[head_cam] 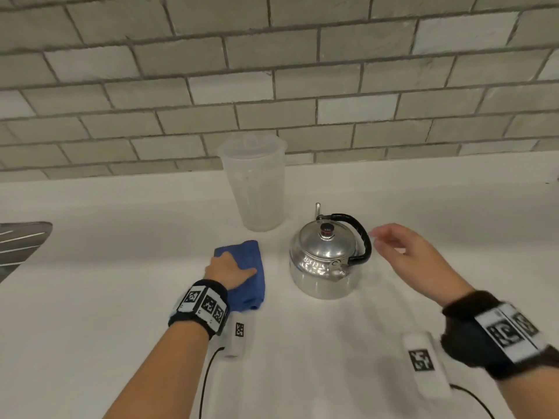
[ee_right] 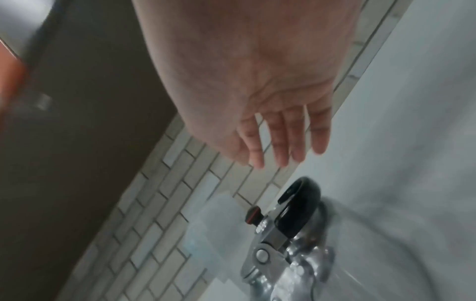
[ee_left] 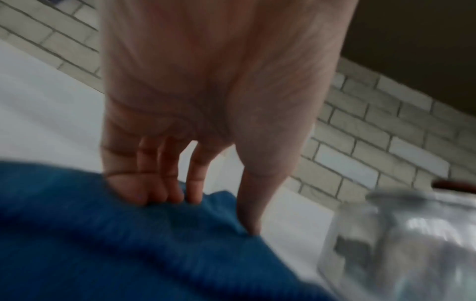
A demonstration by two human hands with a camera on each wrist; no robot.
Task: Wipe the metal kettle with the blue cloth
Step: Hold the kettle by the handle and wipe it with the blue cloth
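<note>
Clearly the wiping has not begun; this looks like the reach-and-grasp step. Furthest out beyond the left hand [head_cam: 231,269], a metal drainer [head_cam: 21,246] shows at the counter's [head_cam: 90,297] edge. That hand lies on the cloth [head_cam: 251,267], fingertips [ee_left: 154,195] and thumb pressing into the folds; the fingers look only lightly bent, not yet gathering it. A clear jug [head_cam: 254,186] stands beyond the cloth, against the tiles. Between the two hands sits the kettle [head_cam: 323,261], upright, lid on, its black handle [head_cam: 360,234] folded towards the right hand [head_cam: 405,252]. That hand hovers just beside the handle, fingers loosely spread, holding nothing. Next, I'd judge, the left must bunch the cloth and lift it across, while the right takes the handle to steady the kettle.
</note>
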